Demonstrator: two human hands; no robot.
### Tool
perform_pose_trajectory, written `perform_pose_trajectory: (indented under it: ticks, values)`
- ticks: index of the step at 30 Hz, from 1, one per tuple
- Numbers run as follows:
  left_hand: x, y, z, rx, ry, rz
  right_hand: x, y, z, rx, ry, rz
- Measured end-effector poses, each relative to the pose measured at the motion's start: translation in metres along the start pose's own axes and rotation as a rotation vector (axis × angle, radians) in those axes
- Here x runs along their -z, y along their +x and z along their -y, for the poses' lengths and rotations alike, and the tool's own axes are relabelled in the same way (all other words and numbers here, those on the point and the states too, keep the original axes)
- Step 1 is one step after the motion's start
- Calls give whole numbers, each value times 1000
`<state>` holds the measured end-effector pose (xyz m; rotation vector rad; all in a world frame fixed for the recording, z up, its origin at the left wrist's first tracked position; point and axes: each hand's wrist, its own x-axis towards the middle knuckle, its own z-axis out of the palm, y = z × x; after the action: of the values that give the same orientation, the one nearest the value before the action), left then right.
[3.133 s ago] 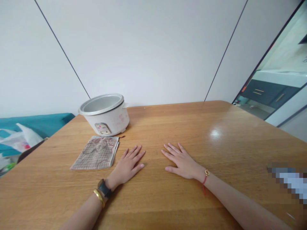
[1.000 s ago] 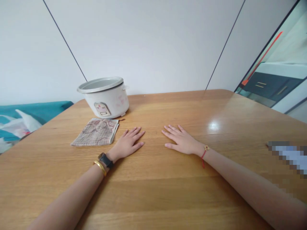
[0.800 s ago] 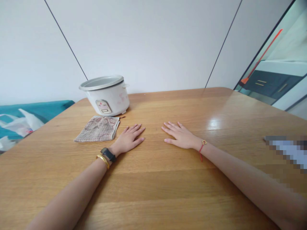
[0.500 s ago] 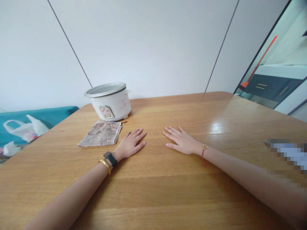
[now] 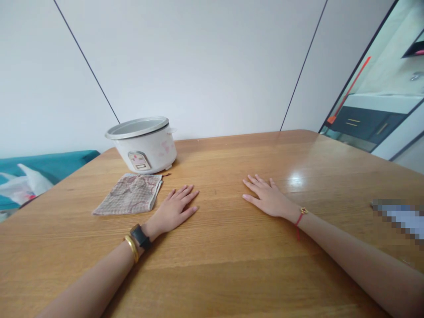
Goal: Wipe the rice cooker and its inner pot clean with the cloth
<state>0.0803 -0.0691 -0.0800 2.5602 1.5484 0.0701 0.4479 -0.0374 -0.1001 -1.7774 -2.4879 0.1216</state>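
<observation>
My left hand [image 5: 174,210] lies flat on the wooden table [image 5: 215,282], palm down with its fingers spread, holding nothing. Just left of its fingers is a folded, patterned cloth [image 5: 129,194]. Behind the cloth stands a white rice cooker [image 5: 145,150] with its lid off and a control panel on its front. Palm down and with fingers apart, my right hand [image 5: 266,196] rests on the bare wood to the right, touching only the table. The cooker's inside is mostly hidden by its rim.
A blurred-out, pixelated object [image 5: 402,218] lies at the table's right side. A white wall [image 5: 215,66] rises behind the table. To the left, a white plastic bag [image 5: 28,185] sits on a teal sofa [image 5: 66,163]. An orange-handled broom [image 5: 351,90] leans in the room at right.
My right hand has slid to the right, away from my left hand, which stays near the cloth. The camera view has shifted slightly. Cooker and cloth keep their places on the table.
</observation>
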Motion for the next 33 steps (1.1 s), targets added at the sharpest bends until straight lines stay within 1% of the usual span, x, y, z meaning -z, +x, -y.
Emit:
perform_pose_trajectory:
  ticks: [6, 14, 27, 33]
  values:
    - [1, -1, -2, 11, -12, -6, -4, 0, 3, -6, -7, -7]
    - [0, 0, -1, -3, -31, -13, -9, 0, -2, 16, -3, -55]
    - [2, -2, -3, 3, -28, -1, -9, -1, 0, -2, -14, -28]
    - [1, -2, -2, 1, -17, -5, -8, -1, 0, 10, -20, -42]
